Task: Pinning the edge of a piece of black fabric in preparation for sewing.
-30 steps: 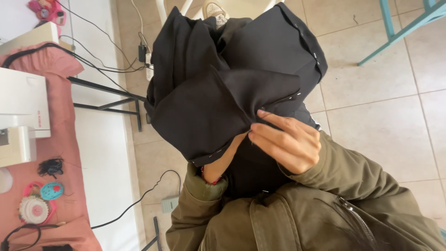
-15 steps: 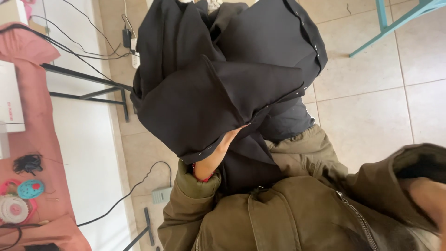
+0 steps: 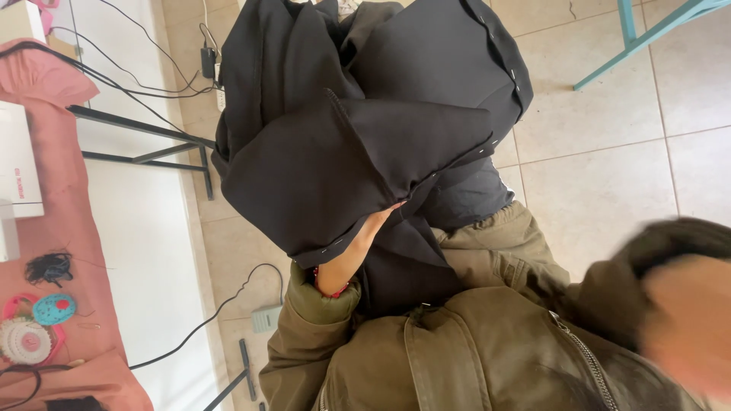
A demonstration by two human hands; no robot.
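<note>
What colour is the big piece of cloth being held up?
Black fabric, plain with no pattern, seen in the head view.

Floor's beige tile (image 3: 609,175) with pale grout lines, nothing fancy. A teal metal frame leg (image 3: 647,34) cuts across the top right corner. On the left there's a bench (image 3: 72,251) under a pink cloth, standing on black metal legs (image 3: 145,141). Black cables (image 3: 137,61) trail over to a power strip (image 3: 221,95) by the white wall, and another cord loops to a small white adapter (image 3: 266,318) on the floor. Bright, even daylight all over.
</note>
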